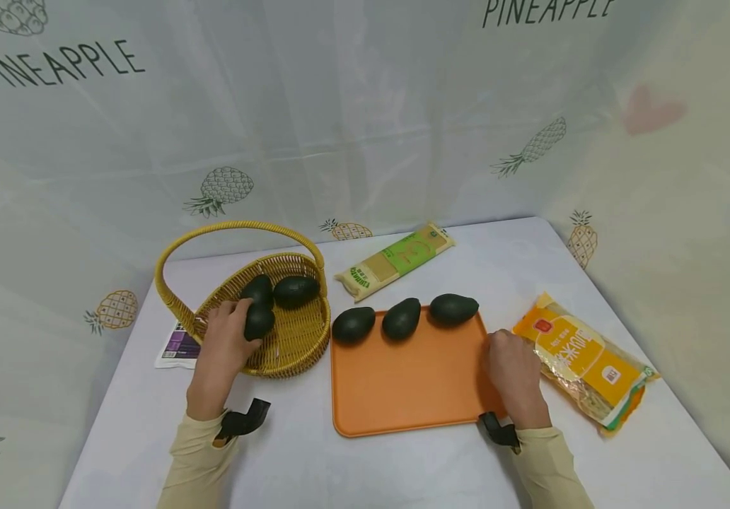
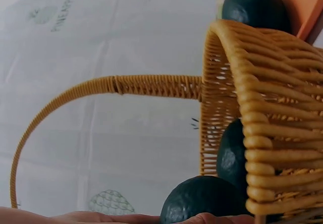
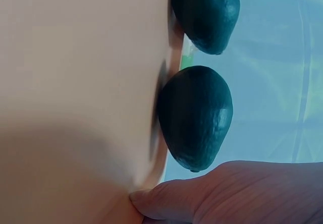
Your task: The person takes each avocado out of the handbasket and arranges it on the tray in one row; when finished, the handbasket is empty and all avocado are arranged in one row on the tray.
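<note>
In the head view the left hand [image 1: 225,343] reaches over the left rim of the yellow wicker basket [image 1: 301,339], fingers curled round a dark green avocado [image 1: 259,322]. Two more avocados [image 1: 296,291] lie behind it in the basket. The left wrist view shows the held avocado [image 2: 202,199] beside the basket's rim [image 2: 252,133]. The right hand [image 1: 516,375] grips the right edge of the orange tray [image 1: 409,382]; its thumb [image 3: 166,199] presses on the tray's edge in the right wrist view. Three avocados [image 1: 401,319] rest along the tray's far edge.
A green and tan noodle packet [image 1: 397,260] lies behind the tray. An orange and yellow packet [image 1: 588,360] lies right of the right hand. A white and purple packet [image 1: 177,350] is partly under the basket, whose tall handle [image 1: 238,225] arches over its far side.
</note>
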A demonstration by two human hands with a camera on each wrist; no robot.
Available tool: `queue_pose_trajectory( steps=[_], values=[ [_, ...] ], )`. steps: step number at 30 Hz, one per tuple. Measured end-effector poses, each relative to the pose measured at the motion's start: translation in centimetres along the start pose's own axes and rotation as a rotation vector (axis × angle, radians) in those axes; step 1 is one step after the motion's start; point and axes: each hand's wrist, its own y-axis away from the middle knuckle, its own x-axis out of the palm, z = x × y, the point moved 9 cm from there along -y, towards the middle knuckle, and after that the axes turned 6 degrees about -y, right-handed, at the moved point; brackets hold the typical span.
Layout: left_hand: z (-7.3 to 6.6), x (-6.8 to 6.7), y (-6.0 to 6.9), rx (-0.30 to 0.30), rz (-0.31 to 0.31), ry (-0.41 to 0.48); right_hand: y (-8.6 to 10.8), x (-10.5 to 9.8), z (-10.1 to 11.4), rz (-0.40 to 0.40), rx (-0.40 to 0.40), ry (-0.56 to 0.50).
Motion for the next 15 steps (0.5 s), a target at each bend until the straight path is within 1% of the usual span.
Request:
queue_pose_trajectory(
  steps=[2,8,15],
  values=[
    [-0.2,0.0,0.0,0.001,0.013,0.006,0.0,0.0,0.0,0.003,0.002,0.0],
    [-0.9,-0.3,0.2,0.003,0.019,0.024,0.0,0.0,0.0,0.007,0.01,-0.001],
    [-1.6,-0.4,0.5,0.029,0.007,0.018,0.0,-0.1,0.0,0.002,0.007,0.002]
  ],
)
